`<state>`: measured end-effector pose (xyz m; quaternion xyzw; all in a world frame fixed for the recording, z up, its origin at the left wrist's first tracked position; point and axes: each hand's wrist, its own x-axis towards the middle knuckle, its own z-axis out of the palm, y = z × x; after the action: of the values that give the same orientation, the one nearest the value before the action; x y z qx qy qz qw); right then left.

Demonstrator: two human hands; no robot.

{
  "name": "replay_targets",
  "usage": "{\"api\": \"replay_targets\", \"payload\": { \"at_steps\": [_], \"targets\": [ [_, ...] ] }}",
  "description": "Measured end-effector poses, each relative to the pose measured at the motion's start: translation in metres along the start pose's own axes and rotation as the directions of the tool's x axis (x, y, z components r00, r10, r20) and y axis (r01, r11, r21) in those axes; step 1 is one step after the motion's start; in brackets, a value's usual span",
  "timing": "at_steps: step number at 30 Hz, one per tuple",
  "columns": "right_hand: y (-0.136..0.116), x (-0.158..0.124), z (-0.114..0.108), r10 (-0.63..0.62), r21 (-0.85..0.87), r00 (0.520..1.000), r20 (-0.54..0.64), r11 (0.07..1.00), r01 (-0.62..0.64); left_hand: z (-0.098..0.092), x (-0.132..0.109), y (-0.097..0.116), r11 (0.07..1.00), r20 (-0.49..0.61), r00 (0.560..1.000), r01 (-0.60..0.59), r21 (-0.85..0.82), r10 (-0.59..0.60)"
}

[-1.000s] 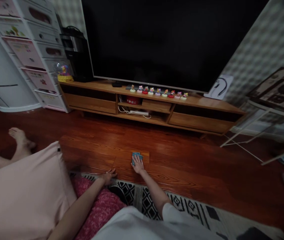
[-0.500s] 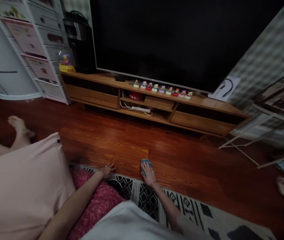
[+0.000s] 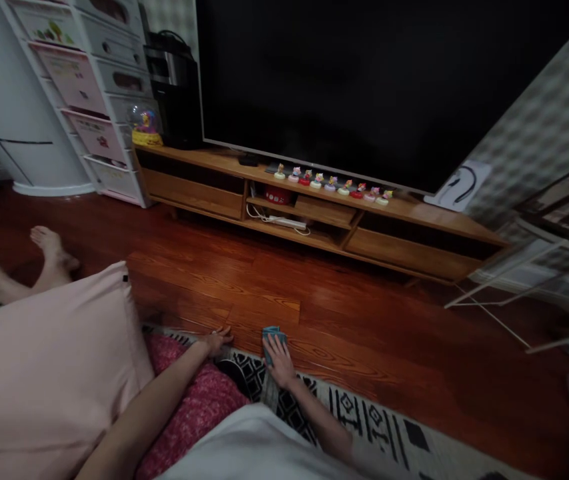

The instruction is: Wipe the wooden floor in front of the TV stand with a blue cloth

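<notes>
Under my right hand (image 3: 280, 361) is a folded blue cloth (image 3: 271, 331), held down against the wooden floor (image 3: 324, 320) just past the edge of the rug. The fingers stretch over the cloth and cover most of it; its far edge shows beyond the fingertips. To the left, my left hand (image 3: 218, 340) rests low by the rug's edge, fingers apart, with nothing in it. Beside that forearm is a dark pink patterned fabric (image 3: 199, 393).
A pink cushion (image 3: 59, 360) lies at left, with another person's bare feet (image 3: 49, 250) beyond it. Ahead stands a low wooden TV cabinet (image 3: 214, 193) bearing a row of small figurines (image 3: 331, 183). A patterned rug (image 3: 364, 413) lies below; a white-legged stand (image 3: 494, 303) is at right.
My right hand has slid left and slightly toward me with the blue cloth, closer to my left hand. The left hand has stayed in place. The view has shifted slightly.
</notes>
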<state>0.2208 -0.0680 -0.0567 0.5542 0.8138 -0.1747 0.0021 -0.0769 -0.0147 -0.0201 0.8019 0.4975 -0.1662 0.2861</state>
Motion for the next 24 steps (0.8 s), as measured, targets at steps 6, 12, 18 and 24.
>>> {"api": "replay_targets", "payload": {
  "at_steps": [6,12,18,24],
  "targets": [
    [-0.009,0.015,-0.013,-0.027,0.026,1.0,0.015,0.999,0.027,-0.005,-0.006,0.005,1.0,0.017,1.0,0.018,-0.024,-0.017],
    [-0.023,0.091,-0.066,0.129,0.064,0.989,0.069,0.989,-0.133,-0.009,-0.008,0.007,0.999,0.015,1.0,0.02,0.041,-0.021],
    [-0.031,0.072,-0.038,0.019,0.051,0.998,0.059,0.998,-0.022,-0.008,-0.005,0.004,0.999,0.028,1.0,0.001,0.039,-0.002],
    [-0.014,-0.004,0.01,-0.147,0.065,0.988,0.042,0.987,0.144,-0.002,0.0,0.003,0.999,0.019,1.0,0.003,0.037,-0.003]
  ]
}}
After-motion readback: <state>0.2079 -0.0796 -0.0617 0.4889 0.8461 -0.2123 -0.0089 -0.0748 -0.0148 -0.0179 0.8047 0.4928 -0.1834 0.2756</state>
